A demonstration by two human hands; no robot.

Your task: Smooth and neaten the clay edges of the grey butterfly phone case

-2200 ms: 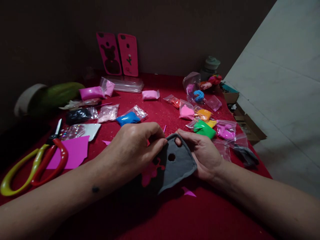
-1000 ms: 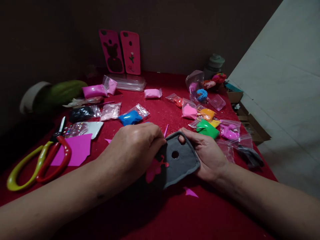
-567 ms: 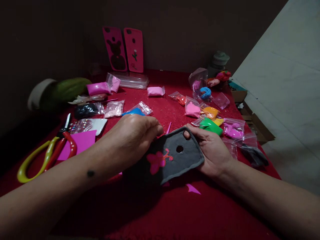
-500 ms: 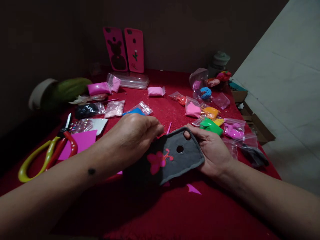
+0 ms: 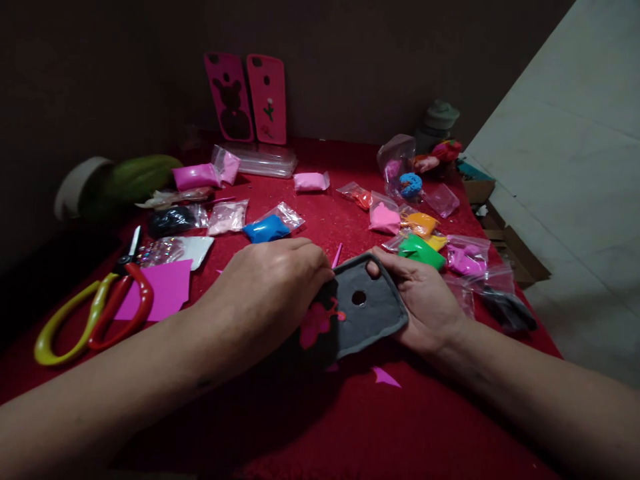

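A dark grey phone case [image 5: 367, 317] with a round hole and a pink flower shape [image 5: 316, 321] on it lies over the red cloth [image 5: 350, 427]. My right hand [image 5: 425, 303] cups the case from beneath, thumb hooked over its top edge. My left hand [image 5: 267, 293] rests on the case's left part with fingertips pinched together near the flower; what they press or hold is hidden. A thin pink stick [image 5: 337, 255] pokes up just behind the left fingers.
Scissors with red and yellow handles [image 5: 95, 313] and a pink sheet [image 5: 160, 290] lie left. Several small bags of coloured clay, blue [image 5: 265, 228], green [image 5: 420, 250], orange [image 5: 419, 223], are scattered behind. Two pink phone cases [image 5: 250, 97] lean on the wall. Cardboard boxes [image 5: 500, 240] sit right.
My left hand had lifted off the flower, showing it whole, and has now come back down over the case's left part, covering part of the flower. The right hand kept its hold.
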